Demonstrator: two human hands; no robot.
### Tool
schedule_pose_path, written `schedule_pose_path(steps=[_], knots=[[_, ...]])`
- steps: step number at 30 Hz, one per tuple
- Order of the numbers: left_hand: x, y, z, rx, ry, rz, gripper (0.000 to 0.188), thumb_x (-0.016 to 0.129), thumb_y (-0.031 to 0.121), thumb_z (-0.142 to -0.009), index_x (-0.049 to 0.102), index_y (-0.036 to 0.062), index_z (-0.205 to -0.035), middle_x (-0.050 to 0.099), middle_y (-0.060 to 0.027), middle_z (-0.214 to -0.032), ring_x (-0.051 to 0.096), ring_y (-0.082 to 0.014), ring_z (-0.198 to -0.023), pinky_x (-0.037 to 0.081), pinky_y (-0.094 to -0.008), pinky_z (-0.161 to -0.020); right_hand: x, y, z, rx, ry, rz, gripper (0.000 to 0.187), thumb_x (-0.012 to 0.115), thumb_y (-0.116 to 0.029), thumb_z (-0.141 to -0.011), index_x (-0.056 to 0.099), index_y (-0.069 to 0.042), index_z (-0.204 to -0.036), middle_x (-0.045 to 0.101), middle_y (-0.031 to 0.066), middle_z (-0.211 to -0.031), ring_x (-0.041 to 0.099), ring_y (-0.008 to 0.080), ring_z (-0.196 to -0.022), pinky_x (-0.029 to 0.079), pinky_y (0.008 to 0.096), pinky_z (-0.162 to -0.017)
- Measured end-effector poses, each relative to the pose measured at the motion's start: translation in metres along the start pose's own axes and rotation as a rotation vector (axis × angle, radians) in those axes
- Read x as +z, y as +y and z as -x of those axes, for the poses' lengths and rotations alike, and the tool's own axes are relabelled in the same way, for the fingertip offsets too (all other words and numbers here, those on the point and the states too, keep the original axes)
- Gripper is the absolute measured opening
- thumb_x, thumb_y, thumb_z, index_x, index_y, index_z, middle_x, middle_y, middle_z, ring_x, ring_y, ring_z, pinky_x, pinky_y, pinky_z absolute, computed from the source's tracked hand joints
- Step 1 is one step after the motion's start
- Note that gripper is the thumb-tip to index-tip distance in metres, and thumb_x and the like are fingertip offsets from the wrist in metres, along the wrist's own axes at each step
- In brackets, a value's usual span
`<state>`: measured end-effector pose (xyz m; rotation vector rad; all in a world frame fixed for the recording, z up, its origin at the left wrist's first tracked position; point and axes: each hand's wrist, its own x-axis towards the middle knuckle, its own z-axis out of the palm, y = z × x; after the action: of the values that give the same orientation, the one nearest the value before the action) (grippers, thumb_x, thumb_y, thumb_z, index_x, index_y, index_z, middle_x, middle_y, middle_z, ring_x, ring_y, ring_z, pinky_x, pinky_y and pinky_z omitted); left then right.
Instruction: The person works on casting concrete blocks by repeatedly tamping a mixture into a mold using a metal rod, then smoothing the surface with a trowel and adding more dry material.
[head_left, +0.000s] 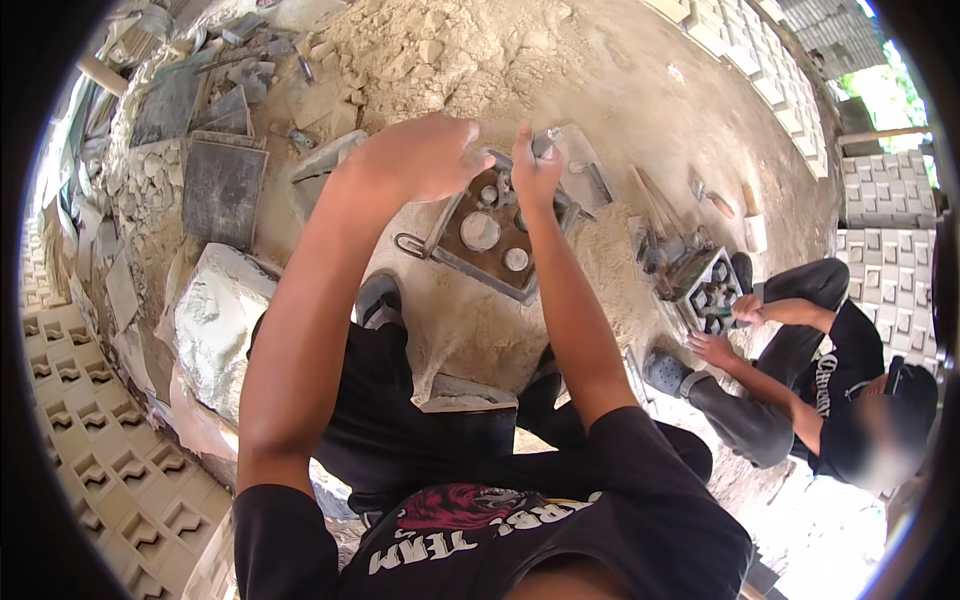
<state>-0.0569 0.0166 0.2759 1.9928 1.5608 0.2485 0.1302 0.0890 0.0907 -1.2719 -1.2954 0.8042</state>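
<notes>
A square metal mould [513, 290] with a wire loop handle [410, 246] lies on the ground before me. Dark brown material lines it, and round pale discs [480, 232] of different sizes sit in it. Over its far left corner is my left hand [425, 160], its fingers smeared by motion. Above the far edge, my right hand [537, 170] is closed, thumb raised, around a small grey object [545, 144] whose kind I cannot make out. Beside the right hand lies a pale flat slab with a dark edge [585, 165].
At the right a person [850, 370] crouches, hands at another mould [715, 290]. Dark square plates [222, 190] and rubble lie at the left, near a big white block [225, 325]. Patterned pale blocks [120, 450] are stacked at both sides. Loose earth [440, 60] is heaped ahead.
</notes>
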Motion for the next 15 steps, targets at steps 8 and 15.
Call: schedule_pose_path(steps=[8, 15], knots=[[-0.006, -0.003, -0.01, -0.074, -0.057, 0.0, 0.047, 0.054, 0.034, -0.092, 0.055, 0.0003, -0.124, 0.065, -0.02, -0.11, 0.062, -0.0332, -0.104, 0.048, -0.0397, -0.088, -0.015, -0.066, -0.007, 0.116, 0.173, 0.044, 0.053, 0.055, -0.033, -0.097, 0.043, -0.005, -0.053, 0.043, -0.0024, -0.049, 0.038, 0.0085, -0.045, 0.029, 0.0293, -0.045], [0.045, -0.019, -0.068, 0.012, -0.004, -0.068, 0.057, 0.059, 0.041, -0.09, 0.049, 0.0028, -0.132, 0.05, -0.0204, -0.135, 0.048, -0.0343, -0.125, 0.037, -0.0416, -0.105, -0.086, -0.132, -0.019, 0.089, 0.122, -0.327, 0.05, 0.054, -0.037, -0.097, 0.043, -0.012, -0.055, 0.041, -0.001, -0.049, 0.038, 0.0101, -0.044, 0.031, 0.0274, -0.044]])
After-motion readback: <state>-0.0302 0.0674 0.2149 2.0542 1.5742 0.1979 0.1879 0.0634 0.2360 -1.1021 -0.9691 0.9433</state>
